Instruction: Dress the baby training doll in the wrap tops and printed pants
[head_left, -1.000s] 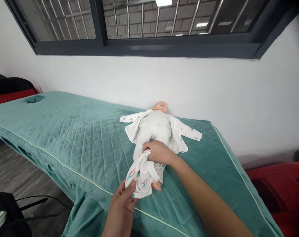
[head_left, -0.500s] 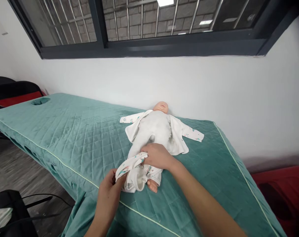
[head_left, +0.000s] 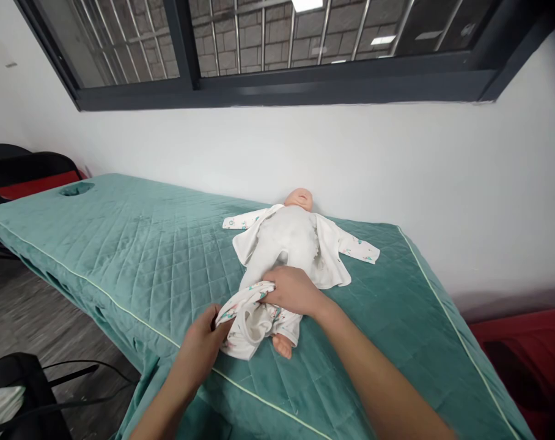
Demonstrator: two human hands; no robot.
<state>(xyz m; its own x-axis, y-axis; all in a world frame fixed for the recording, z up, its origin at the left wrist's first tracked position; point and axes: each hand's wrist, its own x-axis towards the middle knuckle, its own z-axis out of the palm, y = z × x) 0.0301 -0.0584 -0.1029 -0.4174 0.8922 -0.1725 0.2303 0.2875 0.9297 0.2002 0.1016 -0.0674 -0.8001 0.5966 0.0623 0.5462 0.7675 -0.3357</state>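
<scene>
Because the trousers [head_left: 249, 324] are bunched, the left hand [head_left: 200, 343] keeps its grip closed on their outer fold near the bed's [head_left: 167, 244] front edge, probably to hold the cloth open. They lie crumpled over the doll's [head_left: 286, 229] lower legs; one trouser leg points at that edge, a bare foot [head_left: 283, 346] poking out, while the other is too folded to read. The right hand [head_left: 293, 290] grips their upper part, fingertips partly hidden, seemingly as a counter-hold. Face up, the doll has its long axis across the bed, head [head_left: 299, 198] at the back edge. Its jacket [head_left: 331, 256] spreads open, clear of its front.
</scene>
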